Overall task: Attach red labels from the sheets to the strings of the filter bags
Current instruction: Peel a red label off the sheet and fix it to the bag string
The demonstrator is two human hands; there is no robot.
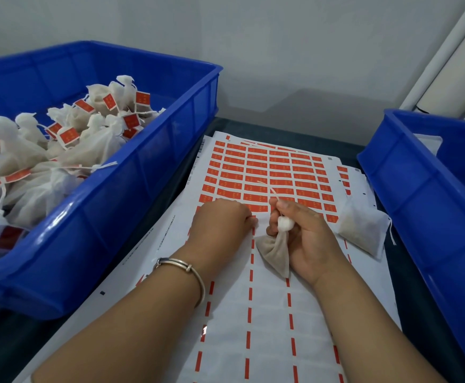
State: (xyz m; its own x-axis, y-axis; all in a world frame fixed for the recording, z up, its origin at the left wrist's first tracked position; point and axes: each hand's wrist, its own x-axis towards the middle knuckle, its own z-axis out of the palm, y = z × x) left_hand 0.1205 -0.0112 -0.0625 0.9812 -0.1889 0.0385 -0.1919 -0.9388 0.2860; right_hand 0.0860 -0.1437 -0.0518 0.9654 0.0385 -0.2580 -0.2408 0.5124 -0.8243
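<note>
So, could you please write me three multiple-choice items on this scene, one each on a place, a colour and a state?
1. Where does the spare filter bag lie?
A. On the label sheets, right of the hands
B. Inside the left bin
C. On the floor

2. What colour is the bin holding the labelled bags?
A. Green
B. Blue
C. Grey

3. What is the right hand doing?
A. Resting flat and empty
B. Gripping a bag with its string up
C. Lifting a bin

Answers: 1 A, it rests on the sheets beside the right hand; 2 B, its walls are blue; 3 B, fingers curl round the held bag.
</note>
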